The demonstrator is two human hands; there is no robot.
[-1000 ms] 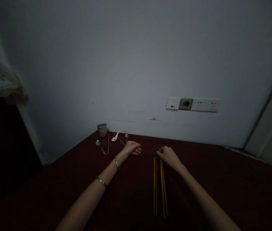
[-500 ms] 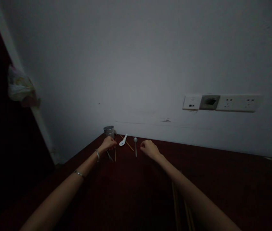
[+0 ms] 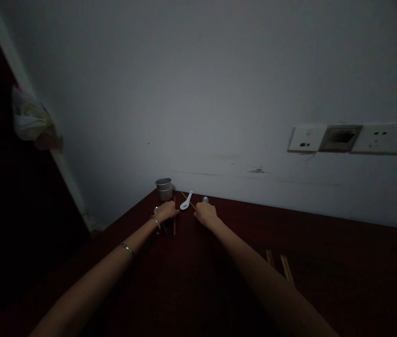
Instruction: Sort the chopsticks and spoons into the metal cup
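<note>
- Left hand (image 3: 166, 211), fingers curled, can't tell if holding, at left stick (image 3: 175, 227) on table (image 3: 191, 281); overreach could knock cup (image 3: 165, 192).
- Right hand (image 3: 205, 214), fingers curled, hold unclear, at right stick (image 3: 193, 206); a tug could drag white spoon (image 3: 185, 204) crossing it.

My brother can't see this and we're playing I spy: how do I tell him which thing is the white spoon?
Find the dark red table and look along its far edge by the wall. Just right of the metal cup lies the white spoon. Unlike the thin brown chopsticks beside it, it's white with a broad bowl.
</note>
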